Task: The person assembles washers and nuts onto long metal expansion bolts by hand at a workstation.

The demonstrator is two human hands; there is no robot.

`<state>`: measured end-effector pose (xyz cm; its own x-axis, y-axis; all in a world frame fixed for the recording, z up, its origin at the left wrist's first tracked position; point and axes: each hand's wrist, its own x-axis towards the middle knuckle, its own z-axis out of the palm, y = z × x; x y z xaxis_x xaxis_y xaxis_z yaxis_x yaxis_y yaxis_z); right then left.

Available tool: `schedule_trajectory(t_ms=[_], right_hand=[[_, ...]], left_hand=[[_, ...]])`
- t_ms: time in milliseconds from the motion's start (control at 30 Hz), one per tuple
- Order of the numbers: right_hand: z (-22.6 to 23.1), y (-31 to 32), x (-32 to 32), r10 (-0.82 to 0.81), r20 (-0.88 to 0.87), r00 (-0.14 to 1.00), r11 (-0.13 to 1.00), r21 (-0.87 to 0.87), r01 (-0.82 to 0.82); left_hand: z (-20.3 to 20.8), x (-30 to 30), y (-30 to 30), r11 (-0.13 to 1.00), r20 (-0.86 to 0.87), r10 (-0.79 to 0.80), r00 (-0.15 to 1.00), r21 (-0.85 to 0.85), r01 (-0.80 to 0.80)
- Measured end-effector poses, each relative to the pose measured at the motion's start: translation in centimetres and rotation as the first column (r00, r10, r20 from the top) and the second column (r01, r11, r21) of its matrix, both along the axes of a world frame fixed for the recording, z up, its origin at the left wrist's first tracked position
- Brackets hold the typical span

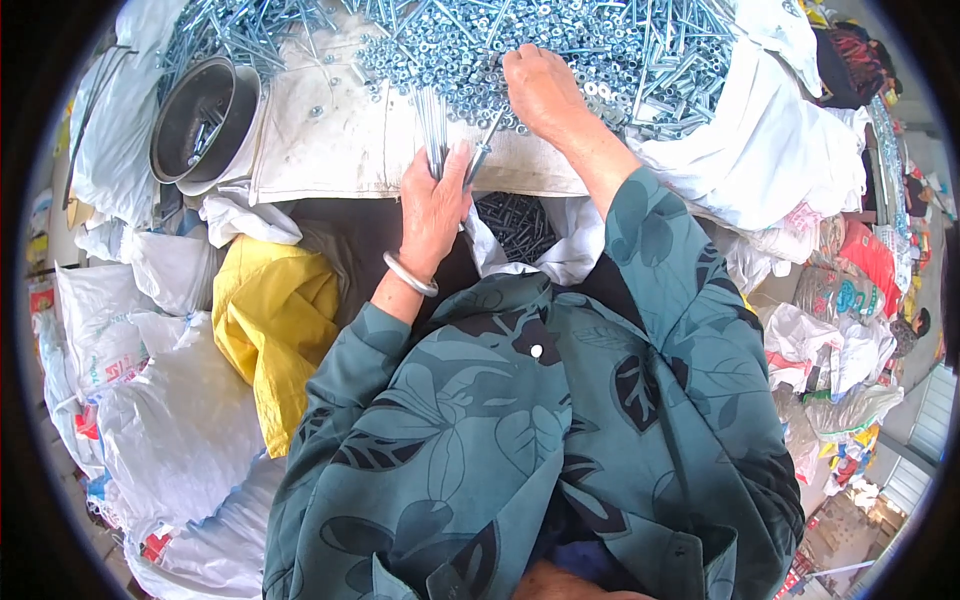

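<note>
My left hand [430, 208], with a bangle at the wrist, is closed around a bundle of long thin bolts [430, 118] that point up and away from me. One separate bolt [487, 143] sticks out to the right between its thumb and fingers, with a wider part along its shaft. My right hand [543, 88] reaches into a heap of silvery nuts [445, 50] on the pale cloth [320, 150]. Its fingers are curled down against the nuts, and what they pinch is hidden.
A dark metal bowl [160, 150] holding a few bolts stands at the left. Loose bolts [690, 50] lie right of the nuts. Below the cloth's edge, a white sack [578, 245] holds dark screws. A yellow sack [270, 310] and white sacks [180, 420] crowd my left side.
</note>
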<state>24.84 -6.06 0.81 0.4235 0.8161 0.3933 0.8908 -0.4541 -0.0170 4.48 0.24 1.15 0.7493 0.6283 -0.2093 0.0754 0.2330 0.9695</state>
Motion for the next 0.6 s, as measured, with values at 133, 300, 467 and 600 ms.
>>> schedule_trajectory(t_ms=[133,300,467,600], right_hand=[[0.4,-1.0,0.9,0.082,-0.214,0.973,0.994,0.093,-0.063],[3.5,-3.0,-2.8,0.313,-0.614,0.725,0.896,0.444,-0.01],[4.9,-4.7,-4.9,0.385,-0.512,0.768,0.858,0.505,-0.094],[5.4,-5.4,-4.6,0.447,-0.204,0.871,0.851,0.397,-0.344]], left_hand=[[-0.2,0.2,0.1,0.999,0.019,-0.014,1.0,-0.032,0.015],[-0.4,0.3,0.0,0.998,0.005,0.01,1.0,-0.055,-0.009],[0.1,0.4,-0.5,1.0,0.0,-0.012,1.0,-0.025,0.012],[-0.3,0.3,-0.5,0.999,0.024,-0.001,1.0,0.032,0.0]])
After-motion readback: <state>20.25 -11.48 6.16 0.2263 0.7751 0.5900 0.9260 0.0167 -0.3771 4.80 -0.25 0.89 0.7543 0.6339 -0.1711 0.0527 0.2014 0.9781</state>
